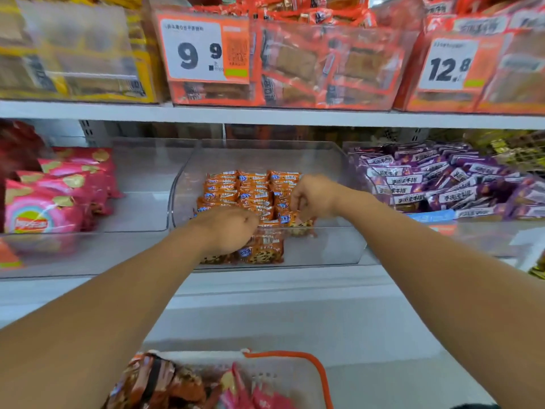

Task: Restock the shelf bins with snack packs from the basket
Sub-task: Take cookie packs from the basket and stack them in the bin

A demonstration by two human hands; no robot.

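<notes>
A clear plastic shelf bin point(324, 249) in the middle of the lower shelf holds rows of orange snack packs point(236, 187). My left hand point(233, 228) reaches into the bin's front, fingers curled down on orange packs point(259, 252) stacked against the front wall. My right hand point(312, 199) is further back on the right and pinches one orange pack point(298, 222) at the end of the right-hand row. A white basket with an orange handle point(321, 376) sits at the bottom of the view with red and brown snack packs point(182, 382) inside.
Left of the bin lie pink chip bags point(53, 199) in another clear bin. Purple packs point(436, 178) fill the bin on the right. The upper shelf carries bins of red packs with price tags 9.9 point(197, 51) and 12.8 point(448, 66).
</notes>
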